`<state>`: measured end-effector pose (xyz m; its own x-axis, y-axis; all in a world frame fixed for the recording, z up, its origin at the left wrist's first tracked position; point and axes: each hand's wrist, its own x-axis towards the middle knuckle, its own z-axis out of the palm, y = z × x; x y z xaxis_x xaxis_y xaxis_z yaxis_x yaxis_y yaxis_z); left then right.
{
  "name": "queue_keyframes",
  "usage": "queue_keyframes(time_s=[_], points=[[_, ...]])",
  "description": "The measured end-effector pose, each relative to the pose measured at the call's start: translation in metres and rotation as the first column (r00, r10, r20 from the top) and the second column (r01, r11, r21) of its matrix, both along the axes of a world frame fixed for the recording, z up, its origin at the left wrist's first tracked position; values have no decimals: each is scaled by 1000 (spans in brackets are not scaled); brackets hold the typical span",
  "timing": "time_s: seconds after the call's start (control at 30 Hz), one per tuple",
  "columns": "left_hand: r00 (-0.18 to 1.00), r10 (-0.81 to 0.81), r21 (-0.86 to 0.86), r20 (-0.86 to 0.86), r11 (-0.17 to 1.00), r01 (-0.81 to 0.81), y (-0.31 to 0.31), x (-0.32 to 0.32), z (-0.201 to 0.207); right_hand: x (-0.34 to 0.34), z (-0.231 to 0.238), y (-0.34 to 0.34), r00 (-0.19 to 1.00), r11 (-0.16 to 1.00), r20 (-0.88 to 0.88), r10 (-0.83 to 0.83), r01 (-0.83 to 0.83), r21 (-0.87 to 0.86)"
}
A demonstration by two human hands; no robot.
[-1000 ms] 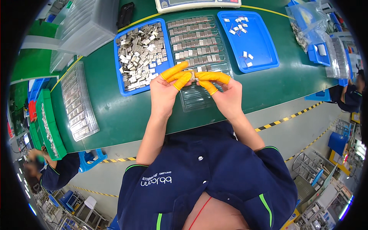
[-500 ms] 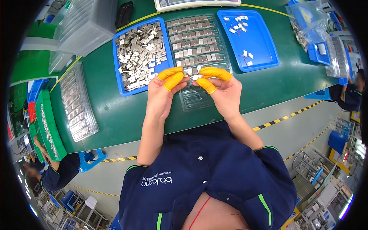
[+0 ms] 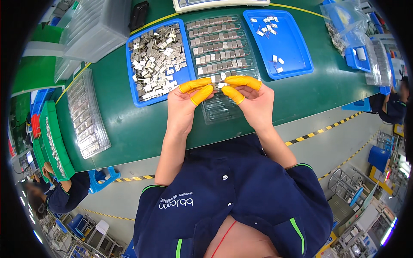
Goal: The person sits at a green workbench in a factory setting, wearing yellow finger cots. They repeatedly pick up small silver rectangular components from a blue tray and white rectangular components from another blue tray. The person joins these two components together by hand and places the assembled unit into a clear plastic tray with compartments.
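Observation:
My left hand [image 3: 184, 103] and my right hand [image 3: 254, 99] meet over the near part of a clear plastic tray [image 3: 221, 111]. Yellow finger covers sit on the thumb and index finger of each. Between my right thumb and index finger is a small white rectangular part [image 3: 221, 85], pinched at its edge. The left fingertips are pinched together close beside it; what lies between them is too small to name. Rows of small grey and white blocks [image 3: 221, 55] fill the tray's far slots, and my fingers partly cover the nearest row.
Left of the tray, a blue bin [image 3: 134, 93] holds a heap of similar blocks. A second blue bin [image 3: 294, 53] at right has several white parts with thin wires. Clear trays [image 3: 90, 116] lie farther left. A co-worker's hand [image 3: 48, 168] is by a green bin [image 3: 61, 148].
Both hands have shifted slightly right, and the left fingertips have come closer to the white part at the right fingertips. The co-worker's hand at far left has moved a little.

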<state>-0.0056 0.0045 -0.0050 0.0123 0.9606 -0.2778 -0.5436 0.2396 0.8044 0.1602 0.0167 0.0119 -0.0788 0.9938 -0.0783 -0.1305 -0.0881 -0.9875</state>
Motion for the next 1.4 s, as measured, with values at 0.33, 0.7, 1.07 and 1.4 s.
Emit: queue_keyframes(time_s=[0.33,0.7,1.07,1.4], points=[[990,-133,40,-47,990,135,-5,-4,-1,6,-9,5,954,959,-221,203,-240,-154],[981,-192,-14,-4,981,192,-10,12,-5,26,-17,5,926,925,-291,241,-310,-221],[866,-15,119,-499,989,86,-12,21,-12,17,-15,1,824,822,540,-170,-183,539],[708,88,322,-700,925,202,-9,22,-10,17,-24,0,891,880,447,-71,-155,448]])
